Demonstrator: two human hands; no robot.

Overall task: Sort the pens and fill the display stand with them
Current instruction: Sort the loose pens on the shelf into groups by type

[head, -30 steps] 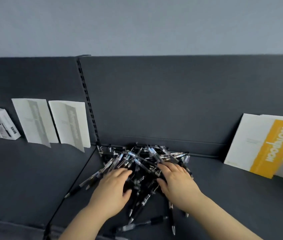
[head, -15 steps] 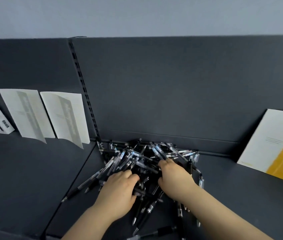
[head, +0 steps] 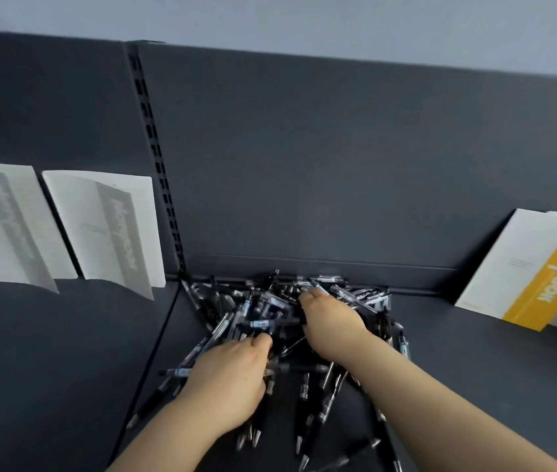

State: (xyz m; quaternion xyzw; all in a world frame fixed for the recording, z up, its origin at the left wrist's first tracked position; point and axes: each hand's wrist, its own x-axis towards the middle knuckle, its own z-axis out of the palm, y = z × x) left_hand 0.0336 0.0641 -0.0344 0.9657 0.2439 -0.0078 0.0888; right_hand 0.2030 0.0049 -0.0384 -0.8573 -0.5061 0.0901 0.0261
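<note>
A loose pile of several black pens with clear barrels lies on the dark shelf against its back panel. My left hand is in the near left part of the pile, fingers curled around a bundle of pens whose tips stick out below my palm. My right hand lies over the middle of the pile, fingers bent down among the pens. What its fingertips hold is hidden.
Two white and grey booklets lean on the back panel at the left. A white and yellow notebook leans at the right. A slotted upright rail divides the back panels. A seam splits the shelf.
Both hands went from lying flat on the pile to curling into it. The left hand gathered pens into its grip. The camera tilted and moved closer.
</note>
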